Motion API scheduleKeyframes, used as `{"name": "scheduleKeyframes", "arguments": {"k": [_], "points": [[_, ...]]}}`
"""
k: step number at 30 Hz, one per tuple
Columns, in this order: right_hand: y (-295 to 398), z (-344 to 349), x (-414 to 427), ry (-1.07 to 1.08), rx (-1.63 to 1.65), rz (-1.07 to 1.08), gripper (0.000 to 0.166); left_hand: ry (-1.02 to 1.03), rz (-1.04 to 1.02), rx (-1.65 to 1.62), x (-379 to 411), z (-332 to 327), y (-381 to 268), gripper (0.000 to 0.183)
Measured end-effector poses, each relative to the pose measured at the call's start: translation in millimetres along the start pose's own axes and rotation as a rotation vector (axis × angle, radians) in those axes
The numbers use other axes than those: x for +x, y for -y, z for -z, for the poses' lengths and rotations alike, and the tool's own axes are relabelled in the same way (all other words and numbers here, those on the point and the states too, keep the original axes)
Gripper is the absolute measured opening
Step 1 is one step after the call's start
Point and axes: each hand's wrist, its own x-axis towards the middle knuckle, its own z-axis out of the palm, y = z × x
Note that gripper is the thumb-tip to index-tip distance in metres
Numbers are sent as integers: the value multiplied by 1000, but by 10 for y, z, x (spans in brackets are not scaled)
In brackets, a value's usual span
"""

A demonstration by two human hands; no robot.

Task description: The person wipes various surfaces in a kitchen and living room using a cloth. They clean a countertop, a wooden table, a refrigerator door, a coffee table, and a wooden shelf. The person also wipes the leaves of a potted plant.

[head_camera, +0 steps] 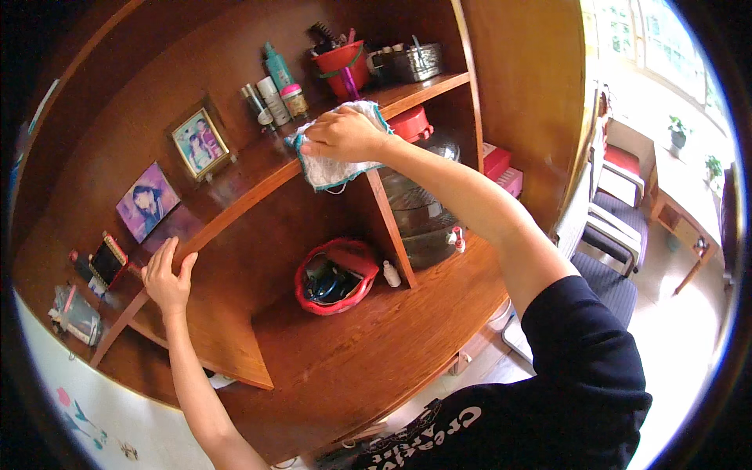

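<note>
My right hand [341, 134] grips a white cloth with a teal edge [338, 174], pressed over the front edge of the upper wooden shelf [258, 191]. Part of the cloth hangs below that edge. Farther left, my left hand [169, 275] rests on the same shelf edge with its fingers spread and holds nothing. Near it stands an unframed photo [148, 202], and a gold-framed photo [201, 144] leans against the back panel. Small cosmetic bottles [273, 101] and a pink-lidded jar [295, 101] stand just behind the cloth.
A red bucket of combs [342, 67] and a metal basket [424, 61] share the upper shelf. Below are a red basket [336, 308], a white bottle [391, 274] and a large clear water container with a tap [411, 214]. Chairs [611, 285] line the right side.
</note>
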Motion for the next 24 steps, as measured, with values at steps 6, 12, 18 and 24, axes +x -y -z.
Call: {"name": "scheduleKeyframes", "arguments": {"k": [6,12,18,24], "points": [[-450,18,-491,-331,87,9,25,82,47,-54,67,69,-213,41],[-1208,620,-1681,-1146,1694,-1021,22,233,249,-514,413,181,-993,37],[-2354,1644,-2468,-1273,1879,-955,31,139,106,-591,2039,-394,-3124,45],[-3985,2413,-2732,-1168,1600,-783,34,267,248,-495,3960,-1388,-4788,55]]}}
